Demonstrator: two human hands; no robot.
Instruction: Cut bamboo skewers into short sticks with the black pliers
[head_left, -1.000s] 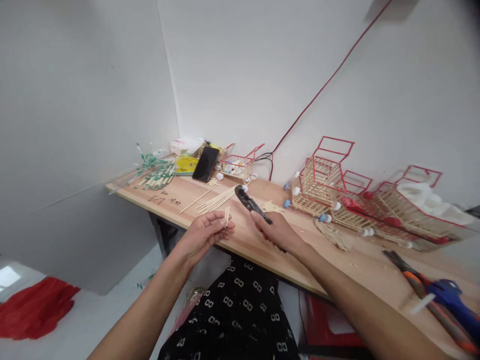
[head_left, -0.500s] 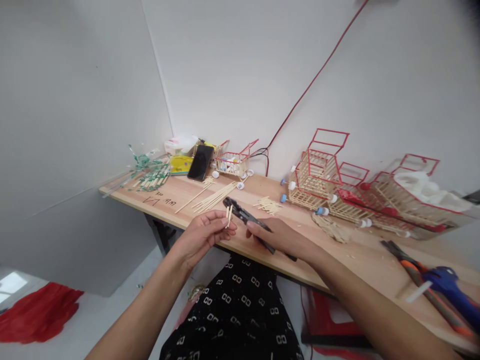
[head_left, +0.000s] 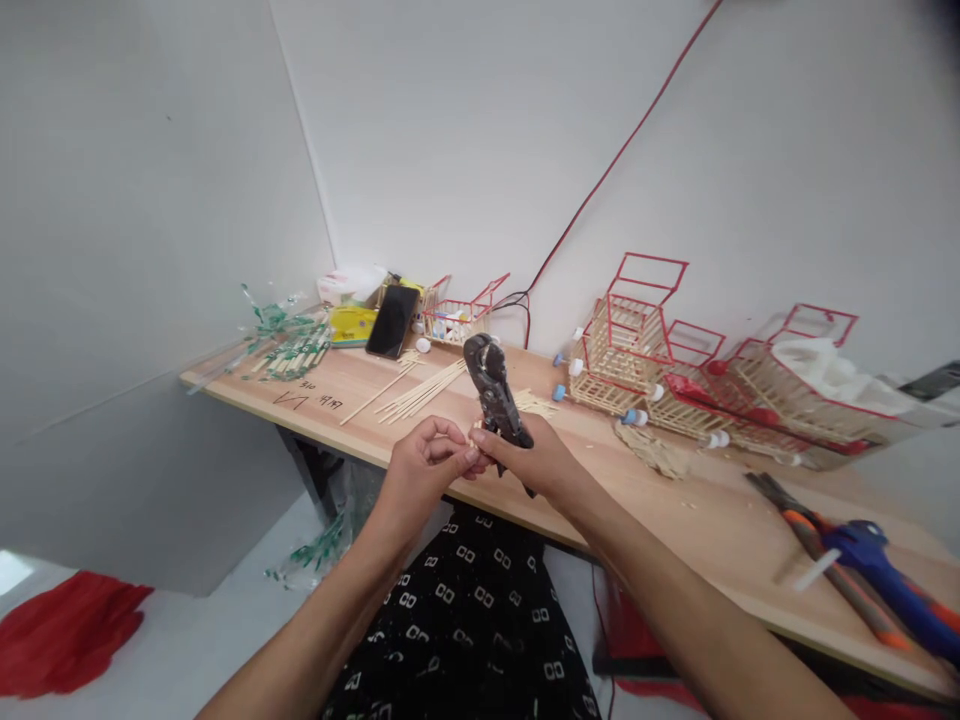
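Note:
My left hand [head_left: 426, 468] is closed in a pinch on short wooden sticks [head_left: 475, 430], mostly hidden between the fingertips. Black pliers [head_left: 491, 385] are gripped in my right hand [head_left: 541, 455], their head tilted up and pointing away from me. My right thumb reaches to the sticks, so the fingertips of both hands meet over the table's front edge. Behind the hands lie long wooden sticks [head_left: 424, 393] and a small pile of short cut sticks [head_left: 535, 402], partly covered by the pliers.
Mini carts of sticks with red rims [head_left: 630, 345] stand at the back right. A phone [head_left: 393, 322] leans beside a yellow pack [head_left: 351, 326]. Green-wrapped sticks [head_left: 289, 350] lie at the left. Orange-handled pliers [head_left: 817, 545] and a blue glue gun [head_left: 870, 555] rest at the right.
My right hand has turned the pliers from slanting left to nearly upright. Both hands have come together, and the short sticks now sit where the fingertips meet. The view has shifted slightly.

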